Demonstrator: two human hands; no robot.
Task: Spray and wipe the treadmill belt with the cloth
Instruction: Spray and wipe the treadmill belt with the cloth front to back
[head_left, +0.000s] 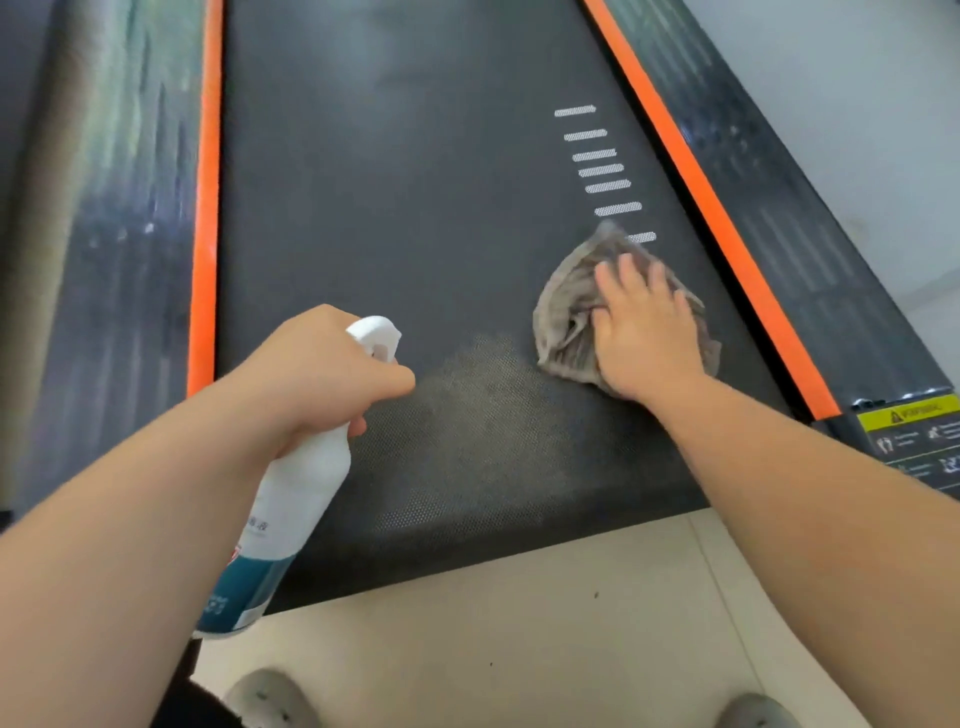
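two hands share the work at the near end of the treadmill belt (389, 208). towards its left edge, the left grip (322, 374) is wrapped round the neck of the spray bottle (296, 488), one finger stretched forward beside the white trigger head, the nozzle aimed at the belt's near middle. that bottle is the only container in view. its white and teal body is opaque, so how much liquid it has cannot be told. just ahead of the nozzle a pale misted patch (483, 410) lies by the belt's near edge, most likely fresh spray. right of it, the grey cloth (566, 312) sits crumpled on the belt near the right edge, its lower corner touching the patch and its far tip over the last of the white dashes (602, 171). the right grip (644, 332) presses flat on the cloth, fingers straight and spread, clasping nothing. to wipe well, i would draw the cloth leftward through the wet patch in overlapping strokes from one orange strip (727, 218) to the other, palm flat, pressure even, with the spray light enough not to pool at the belt's edges.
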